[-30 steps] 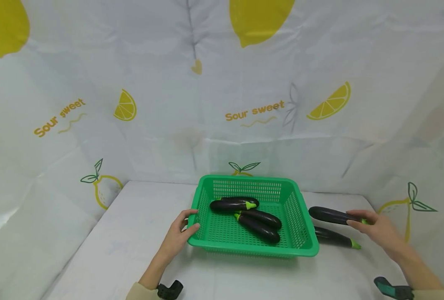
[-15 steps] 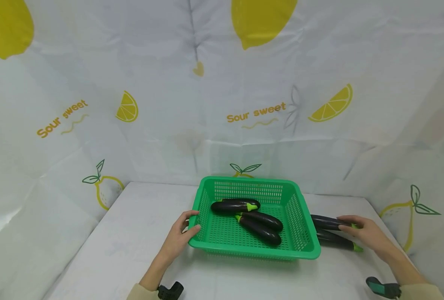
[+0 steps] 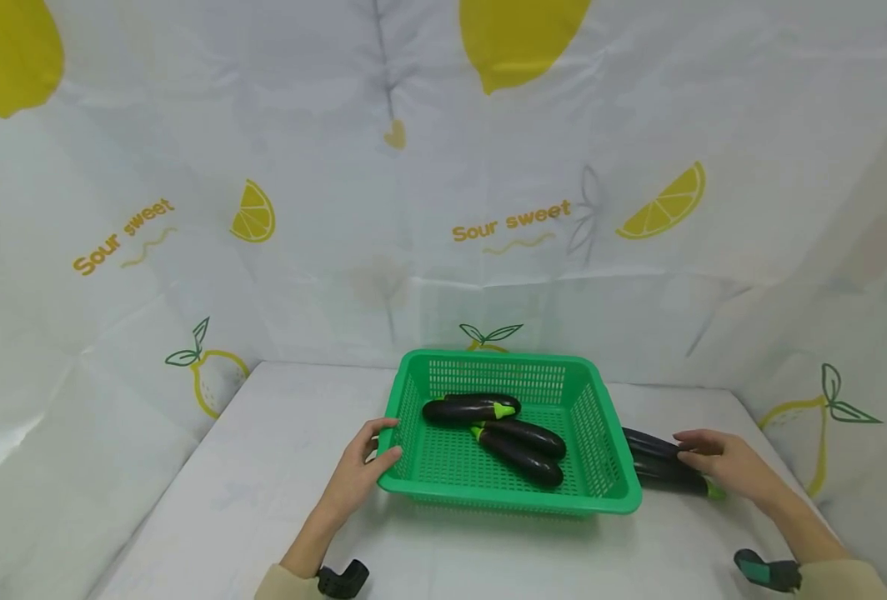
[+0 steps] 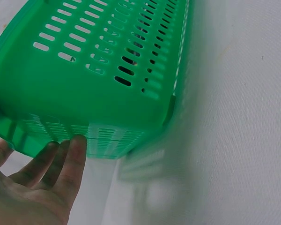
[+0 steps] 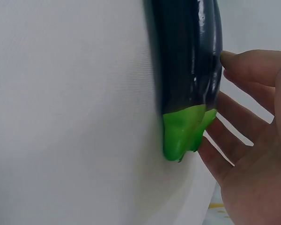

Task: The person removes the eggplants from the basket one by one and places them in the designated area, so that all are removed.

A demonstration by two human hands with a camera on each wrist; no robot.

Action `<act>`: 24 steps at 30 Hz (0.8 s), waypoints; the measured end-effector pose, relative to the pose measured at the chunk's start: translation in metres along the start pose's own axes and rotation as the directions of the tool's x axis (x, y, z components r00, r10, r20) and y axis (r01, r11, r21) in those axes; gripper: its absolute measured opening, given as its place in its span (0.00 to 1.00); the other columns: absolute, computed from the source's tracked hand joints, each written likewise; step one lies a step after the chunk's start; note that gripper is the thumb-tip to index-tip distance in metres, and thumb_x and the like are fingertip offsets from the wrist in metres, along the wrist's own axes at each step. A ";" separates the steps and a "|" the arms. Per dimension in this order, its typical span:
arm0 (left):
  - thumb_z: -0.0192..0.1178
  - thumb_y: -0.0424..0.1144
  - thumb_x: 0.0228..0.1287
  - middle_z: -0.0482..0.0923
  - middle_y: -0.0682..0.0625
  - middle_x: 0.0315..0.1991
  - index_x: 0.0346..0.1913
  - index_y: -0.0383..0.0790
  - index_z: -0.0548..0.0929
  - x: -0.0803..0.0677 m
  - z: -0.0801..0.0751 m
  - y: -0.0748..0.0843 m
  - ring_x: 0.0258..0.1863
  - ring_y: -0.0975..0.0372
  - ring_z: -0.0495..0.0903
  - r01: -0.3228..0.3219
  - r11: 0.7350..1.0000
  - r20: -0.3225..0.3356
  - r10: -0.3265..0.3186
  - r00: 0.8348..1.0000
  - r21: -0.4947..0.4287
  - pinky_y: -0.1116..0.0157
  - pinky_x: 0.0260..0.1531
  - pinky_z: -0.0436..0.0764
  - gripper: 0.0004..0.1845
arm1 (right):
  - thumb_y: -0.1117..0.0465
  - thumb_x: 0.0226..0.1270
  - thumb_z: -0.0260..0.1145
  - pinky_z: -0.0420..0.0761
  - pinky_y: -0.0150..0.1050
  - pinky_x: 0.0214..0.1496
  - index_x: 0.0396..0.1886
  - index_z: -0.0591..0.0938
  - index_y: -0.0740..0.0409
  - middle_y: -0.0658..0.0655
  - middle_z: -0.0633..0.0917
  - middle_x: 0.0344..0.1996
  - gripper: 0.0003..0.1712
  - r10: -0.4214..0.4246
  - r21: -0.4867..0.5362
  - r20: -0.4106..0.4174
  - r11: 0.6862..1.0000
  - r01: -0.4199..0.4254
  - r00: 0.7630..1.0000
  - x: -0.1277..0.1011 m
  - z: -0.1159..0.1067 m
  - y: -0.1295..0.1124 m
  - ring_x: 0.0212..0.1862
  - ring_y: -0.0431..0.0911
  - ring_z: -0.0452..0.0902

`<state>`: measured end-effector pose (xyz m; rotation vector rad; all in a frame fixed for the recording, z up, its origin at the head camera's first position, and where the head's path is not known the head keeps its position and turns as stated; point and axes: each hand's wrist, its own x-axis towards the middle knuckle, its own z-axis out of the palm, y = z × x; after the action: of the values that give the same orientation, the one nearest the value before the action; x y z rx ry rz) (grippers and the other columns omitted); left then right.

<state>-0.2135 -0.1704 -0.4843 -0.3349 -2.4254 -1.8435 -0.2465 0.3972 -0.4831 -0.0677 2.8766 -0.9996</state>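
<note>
In the head view a green plastic basket stands on the table, with several dark eggplants inside. My left hand grips its left rim, the thumb over the edge; the left wrist view shows fingers against the outer wall. Two more eggplants lie side by side right of the basket, a far one and a near one with a green cap. My right hand is at their capped ends, its loosely spread fingertips right at the far eggplant's side; some fingers are partly hidden behind the caps in the right wrist view.
The white-covered table extends left and in front of the basket. A white lemon-print curtain hangs close behind and along both sides. The basket's right wall hides the left ends of the two outside eggplants.
My right hand has lowered the far eggplant and moved left and toward me, setting it against the near one. My left hand and the basket have stayed in place.
</note>
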 end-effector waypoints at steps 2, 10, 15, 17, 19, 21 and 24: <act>0.62 0.37 0.73 0.69 0.43 0.69 0.68 0.45 0.74 0.000 0.000 0.000 0.64 0.49 0.75 0.002 1.000 -0.002 -0.002 1.000 0.002 0.45 0.61 0.72 0.23 | 0.55 0.76 0.63 0.82 0.57 0.49 0.63 0.75 0.73 0.74 0.81 0.55 0.28 -0.016 0.009 -0.004 1.000 0.016 1.000 -0.001 -0.002 -0.002 0.54 0.66 0.78; 0.62 0.37 0.73 0.69 0.42 0.70 0.68 0.47 0.74 0.000 -0.001 0.001 0.64 0.48 0.74 0.010 1.000 -0.007 -0.010 1.000 0.012 0.42 0.62 0.71 0.23 | 0.52 0.78 0.62 0.80 0.42 0.41 0.61 0.78 0.71 0.69 0.83 0.52 0.27 -0.098 -0.011 -0.073 0.995 0.097 0.993 -0.009 -0.010 -0.024 0.50 0.61 0.80; 0.62 0.37 0.73 0.69 0.42 0.70 0.68 0.46 0.74 0.000 -0.001 0.000 0.64 0.48 0.74 0.006 1.000 -0.004 -0.006 1.000 0.003 0.41 0.62 0.71 0.23 | 0.53 0.78 0.62 0.81 0.42 0.41 0.59 0.80 0.70 0.70 0.84 0.51 0.24 -0.146 -0.051 -0.131 0.989 0.140 0.981 -0.010 -0.015 -0.039 0.50 0.63 0.80; 0.62 0.37 0.73 0.69 0.42 0.70 0.68 0.46 0.74 0.000 0.000 0.000 0.64 0.48 0.74 0.006 1.000 -0.003 -0.006 1.000 0.001 0.42 0.62 0.71 0.23 | 0.53 0.78 0.61 0.80 0.42 0.41 0.58 0.80 0.70 0.70 0.84 0.51 0.24 -0.158 -0.056 -0.137 0.987 0.152 0.978 -0.010 -0.017 -0.046 0.50 0.63 0.80; 0.62 0.37 0.73 0.69 0.42 0.69 0.68 0.46 0.74 0.000 0.000 0.000 0.64 0.48 0.75 0.006 1.000 -0.002 -0.006 1.000 -0.002 0.42 0.62 0.72 0.23 | 0.53 0.78 0.62 0.81 0.39 0.40 0.58 0.80 0.70 0.69 0.84 0.50 0.23 -0.175 -0.060 -0.146 0.984 0.168 0.974 -0.010 -0.019 -0.054 0.50 0.63 0.80; 0.62 0.37 0.73 0.69 0.42 0.69 0.68 0.46 0.74 0.000 0.000 0.001 0.64 0.48 0.75 0.006 1.000 -0.002 -0.006 1.000 -0.004 0.43 0.61 0.72 0.23 | 0.55 0.78 0.62 0.80 0.38 0.41 0.58 0.80 0.70 0.70 0.84 0.50 0.22 -0.199 -0.055 -0.146 0.980 0.193 0.969 -0.011 -0.022 -0.063 0.51 0.64 0.80; 0.62 0.37 0.73 0.69 0.42 0.70 0.68 0.47 0.74 0.000 0.000 0.001 0.64 0.48 0.74 0.006 1.000 -0.002 -0.006 1.000 -0.003 0.43 0.61 0.72 0.23 | 0.55 0.78 0.62 0.82 0.39 0.42 0.58 0.80 0.70 0.70 0.84 0.51 0.22 -0.222 -0.046 -0.146 0.975 0.218 0.964 -0.014 -0.028 -0.078 0.53 0.65 0.79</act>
<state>-0.2134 -0.1700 -0.4839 -0.3263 -2.4256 -1.8492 -0.2345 0.3541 -0.4121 -0.3357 3.0740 -1.0392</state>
